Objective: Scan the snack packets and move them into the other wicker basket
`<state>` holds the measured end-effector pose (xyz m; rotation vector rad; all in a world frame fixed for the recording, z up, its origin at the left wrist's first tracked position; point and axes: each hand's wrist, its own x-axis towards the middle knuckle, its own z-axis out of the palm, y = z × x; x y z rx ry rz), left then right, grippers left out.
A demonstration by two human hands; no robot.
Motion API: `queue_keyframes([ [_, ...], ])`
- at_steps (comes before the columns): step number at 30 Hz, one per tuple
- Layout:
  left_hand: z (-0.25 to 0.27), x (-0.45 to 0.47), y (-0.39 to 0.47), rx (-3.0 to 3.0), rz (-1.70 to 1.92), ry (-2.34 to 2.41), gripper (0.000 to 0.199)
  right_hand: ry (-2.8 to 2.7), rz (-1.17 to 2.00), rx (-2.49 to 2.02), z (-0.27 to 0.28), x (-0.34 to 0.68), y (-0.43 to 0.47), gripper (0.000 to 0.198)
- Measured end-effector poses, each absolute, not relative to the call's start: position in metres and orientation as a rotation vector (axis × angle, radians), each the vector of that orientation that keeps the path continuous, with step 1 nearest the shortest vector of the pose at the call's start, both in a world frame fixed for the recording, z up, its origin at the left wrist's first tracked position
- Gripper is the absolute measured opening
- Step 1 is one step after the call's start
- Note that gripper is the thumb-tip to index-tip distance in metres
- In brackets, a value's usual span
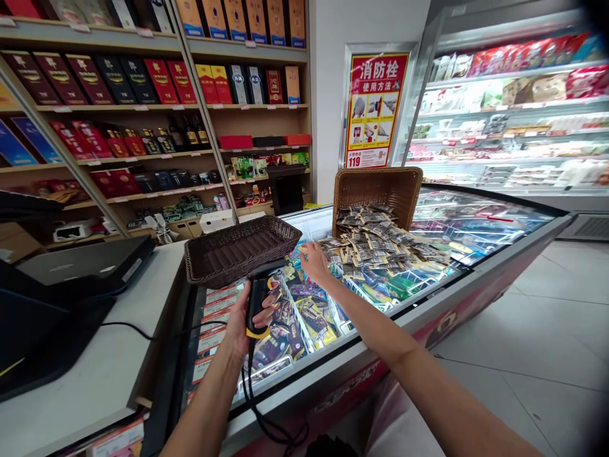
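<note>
My left hand (250,314) is wrapped round the handle of a black-and-yellow barcode scanner (258,301), its head pointing away from me. A cable hangs from the scanner's base. Over the glass freezer top, my right hand (314,261) is stretched forward, fingers apart, with no object visible in it. Close to its right lies a heap of small flat packets (375,244), spilling out of a tipped brown wicker basket (413,193). A dark, shallow wicker tray (200,270) sits beyond the scanner, with nothing seen inside.
The chest freezer (394,320) holds bagged goods under its glass. To the left, a white counter (95,355) carries a dark checkout machine (90,260). Shelves of boxed bottles (143,79) stand behind. A lit cooler (514,105) is at the right, above a tiled floor (547,317).
</note>
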<state>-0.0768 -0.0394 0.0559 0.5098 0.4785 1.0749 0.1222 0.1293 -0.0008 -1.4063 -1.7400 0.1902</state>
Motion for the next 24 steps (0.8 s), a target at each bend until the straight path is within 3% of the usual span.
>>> queue_keyframes([
  [7,0.057,-0.076,-0.042,0.541,1.125,0.397,0.058,-2.197,-0.088,-1.142,0.03,0.078,0.158,0.054],
  [14,0.054,-0.081,-0.042,0.551,1.136,0.396,0.05,-2.467,-0.081,-1.137,0.031,0.045,0.181,0.021],
  [17,0.053,-0.083,-0.04,0.589,1.106,0.378,0.041,-2.443,-0.136,-1.085,0.028,0.045,0.178,0.02],
  [24,0.051,-0.093,-0.039,0.715,1.095,0.334,0.042,-2.4,-0.484,-1.052,0.059,0.057,0.155,0.017],
])
